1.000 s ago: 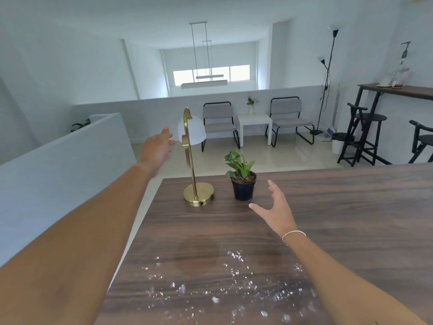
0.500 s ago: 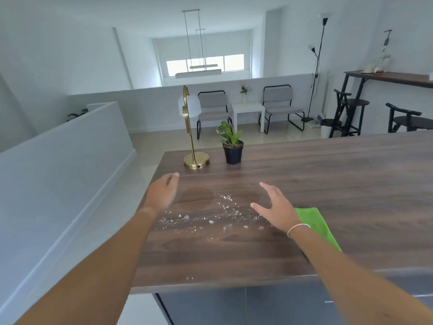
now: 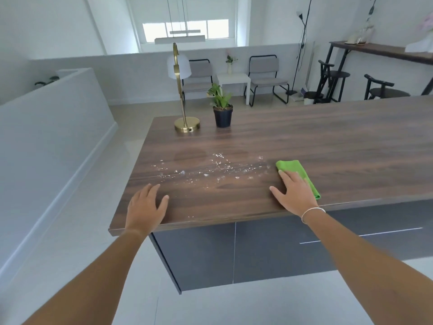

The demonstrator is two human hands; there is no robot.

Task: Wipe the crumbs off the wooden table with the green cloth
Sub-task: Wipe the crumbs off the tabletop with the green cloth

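Green cloth (image 3: 295,168) lies under the flat, spread right hand (image 3: 293,193); left hand (image 3: 144,208) rests spread, grasping nothing, on the wooden table (image 3: 328,146); crumbs (image 3: 210,168) lie between.

One head cam only, worn by the person; looks fwd & down from near edge across the wooden table (image 3: 304,141), close in.

crumbs (image 3: 206,168) on table (image 3: 328,146), cloth (image 3: 297,171) right

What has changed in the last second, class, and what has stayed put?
Both hands came down from the air: the right hand now lies flat on the folded green cloth, and the left hand rests on the wooden table. The white crumbs, brass lamp and potted plant stayed put.
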